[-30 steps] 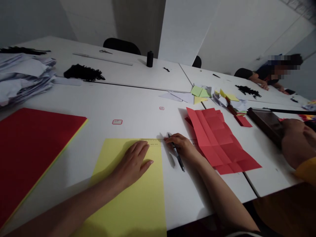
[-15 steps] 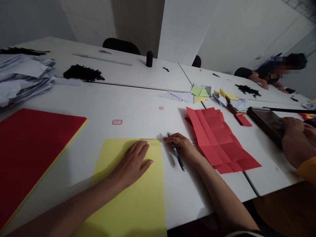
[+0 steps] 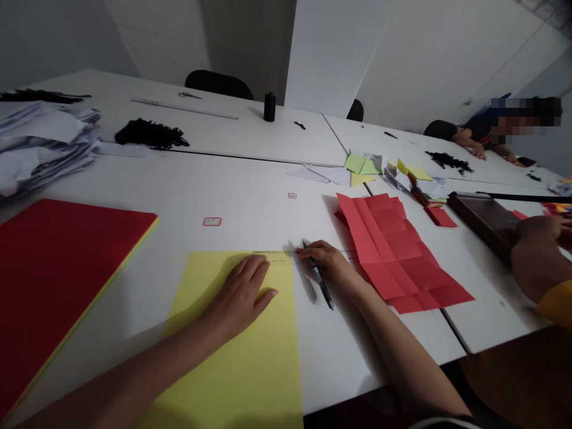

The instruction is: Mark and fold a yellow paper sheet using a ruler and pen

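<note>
A yellow sheet of paper [image 3: 263,369] lies flat on the white table in front of me. Across its far edge is a clear ruler [image 3: 277,257], which reaches right past the paper. My left hand [image 3: 245,292] lies flat on the sheet, fingertips pressing the ruler's left end and thumb apart. Just right of the paper's edge, my right hand [image 3: 333,265] grips a dark pen [image 3: 322,286]. The pen slants, and its tip points away from me near the ruler; whether it touches the surface I cannot tell.
Creased red paper [image 3: 393,250] lies right of my hand. A red sheet stack [image 3: 67,256] and crumpled white papers [image 3: 44,137] sit left. At right, a co-worker's hand [image 3: 536,253] is by a dark flat box [image 3: 485,223]. Black cords [image 3: 149,132] and a black spool [image 3: 269,107] stand farther back.
My hands, the pen and the ruler stay put. At right, the co-worker's hands have shifted slightly, and the dark box now shows a dark flat top where a paler recess showed before.
</note>
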Available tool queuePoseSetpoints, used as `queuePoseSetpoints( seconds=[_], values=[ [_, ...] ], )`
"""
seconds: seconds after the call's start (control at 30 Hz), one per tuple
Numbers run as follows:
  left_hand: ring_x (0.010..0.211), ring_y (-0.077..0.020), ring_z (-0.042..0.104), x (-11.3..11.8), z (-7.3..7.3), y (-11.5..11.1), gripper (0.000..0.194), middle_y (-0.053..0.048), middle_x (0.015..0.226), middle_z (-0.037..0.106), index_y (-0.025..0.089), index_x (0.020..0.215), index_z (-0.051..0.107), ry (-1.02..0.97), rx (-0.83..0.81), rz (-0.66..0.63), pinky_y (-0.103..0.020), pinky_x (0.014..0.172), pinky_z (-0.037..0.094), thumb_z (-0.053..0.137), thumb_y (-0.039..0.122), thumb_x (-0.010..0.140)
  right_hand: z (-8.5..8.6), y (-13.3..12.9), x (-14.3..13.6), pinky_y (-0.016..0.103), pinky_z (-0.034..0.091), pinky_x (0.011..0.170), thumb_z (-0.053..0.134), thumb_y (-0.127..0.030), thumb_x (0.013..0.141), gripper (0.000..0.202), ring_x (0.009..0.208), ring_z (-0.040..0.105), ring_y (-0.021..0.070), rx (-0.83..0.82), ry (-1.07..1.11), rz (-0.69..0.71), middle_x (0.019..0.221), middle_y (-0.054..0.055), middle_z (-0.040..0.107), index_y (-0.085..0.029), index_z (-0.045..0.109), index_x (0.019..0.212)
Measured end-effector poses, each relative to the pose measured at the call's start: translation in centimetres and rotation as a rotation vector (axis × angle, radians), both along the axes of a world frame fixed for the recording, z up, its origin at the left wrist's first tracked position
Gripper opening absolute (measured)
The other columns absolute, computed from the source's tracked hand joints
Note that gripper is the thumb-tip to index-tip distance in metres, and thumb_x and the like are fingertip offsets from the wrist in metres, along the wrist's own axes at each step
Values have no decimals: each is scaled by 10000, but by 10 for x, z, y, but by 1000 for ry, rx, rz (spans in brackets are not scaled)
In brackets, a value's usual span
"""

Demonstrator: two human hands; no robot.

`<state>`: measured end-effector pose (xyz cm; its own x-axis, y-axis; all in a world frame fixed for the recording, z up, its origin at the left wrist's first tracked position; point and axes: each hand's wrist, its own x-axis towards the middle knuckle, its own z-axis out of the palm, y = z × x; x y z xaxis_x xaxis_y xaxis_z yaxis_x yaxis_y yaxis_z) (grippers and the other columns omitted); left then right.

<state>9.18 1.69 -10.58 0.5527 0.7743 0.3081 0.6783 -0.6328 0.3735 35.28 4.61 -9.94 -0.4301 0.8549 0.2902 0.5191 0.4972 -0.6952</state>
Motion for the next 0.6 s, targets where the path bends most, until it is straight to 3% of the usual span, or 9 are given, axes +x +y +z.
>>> queuePoseSetpoints(
  seconds=[0.23,0.6],
  values=[
    [1213,-280,456,0,1,0,390,-126,1281,501,156,1267,458,-1,5,-5,-476,1041,404,499,334,922,1,0,1,372,553,889,538,-140,869,298,1026,636,214,3,-13,-2,1105,62,629,-283,667,1097],
    [1225,-282,441,-1,-2,0,404,-134,1296,488,139,1279,435,34,25,-4,-479,1043,402,494,337,932,0,0,1,342,543,891,535,-117,863,298,1016,633,201,-9,-26,0,1112,87,608,-241,670,1097]
  ],
)
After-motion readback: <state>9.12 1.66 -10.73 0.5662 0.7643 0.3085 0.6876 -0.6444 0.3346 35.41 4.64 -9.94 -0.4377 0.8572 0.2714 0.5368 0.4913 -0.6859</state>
